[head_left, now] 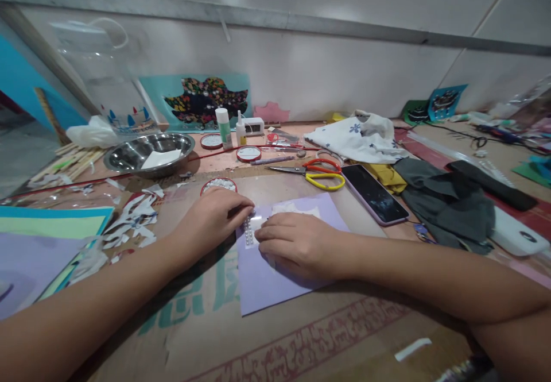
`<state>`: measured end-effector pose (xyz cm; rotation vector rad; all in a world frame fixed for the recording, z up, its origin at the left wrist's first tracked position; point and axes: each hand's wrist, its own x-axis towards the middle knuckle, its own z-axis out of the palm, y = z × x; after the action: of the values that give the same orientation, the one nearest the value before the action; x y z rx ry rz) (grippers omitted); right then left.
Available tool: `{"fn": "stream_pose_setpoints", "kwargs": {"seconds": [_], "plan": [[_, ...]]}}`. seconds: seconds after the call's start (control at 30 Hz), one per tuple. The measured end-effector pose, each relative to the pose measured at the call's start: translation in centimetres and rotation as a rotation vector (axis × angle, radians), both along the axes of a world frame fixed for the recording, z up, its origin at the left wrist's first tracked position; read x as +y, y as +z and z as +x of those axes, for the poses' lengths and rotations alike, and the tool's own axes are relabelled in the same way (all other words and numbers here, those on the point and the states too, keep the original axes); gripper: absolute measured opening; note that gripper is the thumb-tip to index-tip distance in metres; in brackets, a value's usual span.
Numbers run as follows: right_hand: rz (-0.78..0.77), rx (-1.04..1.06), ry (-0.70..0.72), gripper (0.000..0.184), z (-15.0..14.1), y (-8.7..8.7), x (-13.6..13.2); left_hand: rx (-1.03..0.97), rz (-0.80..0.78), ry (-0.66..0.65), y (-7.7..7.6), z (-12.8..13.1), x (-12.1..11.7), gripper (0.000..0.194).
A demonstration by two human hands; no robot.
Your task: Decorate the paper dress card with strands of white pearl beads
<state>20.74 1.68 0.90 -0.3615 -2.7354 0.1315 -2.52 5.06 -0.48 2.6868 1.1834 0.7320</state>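
Observation:
A lilac sheet of paper [269,293] lies on printed cardboard, with a white cut-out shape [316,212] on it, partly covered. A small clear strip with rows of pearl beads [248,234] rests on the sheet's left part. At the strip's upper left edge, my left hand [217,215] is closed in a pinch, thumb and forefinger together; the fingertips hide the exact grip. My right hand [301,244] lies palm down over the white shape, fingers stretched out toward the strip's right edge. Just behind my left hand is a round red-rimmed dish of white beads [219,185].
Behind the paper lie scissors [318,172] and a phone [375,194]. A steel bowl [150,151], glue stick [223,128] and small glue bottle [240,129] stand farther back. Paper scraps [136,221] and coloured sheets [38,255] lie left; dark cloth [443,198] is right.

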Motion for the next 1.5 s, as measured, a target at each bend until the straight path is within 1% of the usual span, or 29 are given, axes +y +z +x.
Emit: {"fn": "stream_pose_setpoints", "kwargs": {"seconds": [0.03, 0.1, 0.17, 0.23, 0.3, 0.4, 0.47, 0.53, 0.63, 0.7, 0.73, 0.8, 0.87, 0.9, 0.93, 1.0, 1.07, 1.13, 1.2, 1.27, 1.37, 1.5], "plan": [[0.014, -0.014, -0.013, 0.023, 0.2, 0.6, 0.2, -0.005, 0.002, -0.003, 0.0, 0.0, 0.0, 0.021], [0.029, -0.064, -0.085, 0.025, 1.0, 2.2, 1.0, -0.002, -0.002, -0.007, 0.1, -0.1, -0.1, 0.021], [-0.009, -0.114, -0.296, 0.024, 2.2, 3.9, 2.4, 0.01, 0.006, -0.006, 0.2, -0.1, -0.2, 0.021], [-0.084, -0.216, -0.508, 0.022, 3.8, 5.1, 4.2, 0.022, 0.016, 0.005, 0.3, -0.2, -0.1, 0.021], [-0.09, -0.297, -0.684, 0.029, 5.5, 5.6, 6.3, 0.022, 0.024, 0.012, 0.2, -0.2, -0.1, 0.02], [-0.104, -0.355, -0.806, 0.039, 7.7, 5.1, 8.9, 0.023, 0.017, 0.022, 0.1, -0.2, 0.0, 0.02], [-0.12, -0.374, -0.789, 0.042, 8.7, 4.3, 10.0, 0.028, 0.016, 0.021, 0.2, -0.1, 0.0, 0.021], [-0.143, -0.373, -0.749, 0.051, 9.3, 3.6, 10.6, 0.028, 0.027, 0.021, 0.5, -0.1, -0.2, 0.022], [-0.163, -0.357, -0.65, 0.061, 9.6, 2.7, 11.2, 0.034, 0.038, 0.04, 1.1, 0.0, -0.3, 0.023], [-0.146, -0.348, -0.603, 0.065, 9.6, 2.2, 11.6, 0.019, 0.031, 0.05, 1.2, -0.1, -0.2, 0.022], [-0.124, -0.338, -0.615, 0.064, 9.6, 2.0, 11.8, 0.007, 0.024, 0.049, 1.2, -0.1, -0.1, 0.022], [-0.069, -0.307, -0.698, 0.057, 9.5, 1.9, 12.0, -0.014, 0.006, 0.052, 1.0, -0.2, 0.1, 0.022], [-0.063, -0.262, -0.771, 0.048, 9.5, 2.3, 11.8, -0.022, -0.014, 0.057, 0.9, -0.3, 0.2, 0.022], [-0.091, -0.245, -0.766, 0.046, 9.4, 2.7, 11.6, -0.02, -0.024, 0.062, 0.9, -0.3, 0.3, 0.022], [-0.139, -0.231, -0.729, 0.046, 9.4, 3.2, 11.3, -0.019, -0.03, 0.065, 1.0, -0.3, 0.2, 0.021], [-0.238, -0.224, -0.611, 0.049, 9.2, 4.4, 10.4, -0.006, -0.039, 0.069, 1.3, -0.2, 0.1, 0.02], [-0.297, -0.253, -0.553, 0.051, 8.8, 5.4, 9.4, 0.012, -0.037, 0.082, 1.8, -0.1, -0.2, 0.019], [-0.324, -0.294, -0.516, 0.041, 8.3, 6.2, 8.5, 0.026, -0.032, 0.097, 2.2, 0.0, -0.4, 0.018], [-0.33, -0.347, -0.486, 0.028, 7.9, 6.4, 7.9, 0.036, -0.03, 0.109, 2.4, 0.0, -0.5, 0.017], [-0.301, -0.387, -0.471, 0.022, 7.7, 6.3, 7.6, 0.039, -0.032, 0.111, 2.4, 0.1, -0.6, 0.017], [-0.264, -0.422, -0.447, 0.025, 7.4, 6.1, 7.5, 0.031, -0.042, 0.117, 2.5, 0.1, -0.6, 0.018], [-0.287, -0.451, -0.428, 0.03, 7.0, 6.1, 7.2, 0.052, -0.093, 0.13, 2.6, 0.2, -0.6, 0.019]]}}
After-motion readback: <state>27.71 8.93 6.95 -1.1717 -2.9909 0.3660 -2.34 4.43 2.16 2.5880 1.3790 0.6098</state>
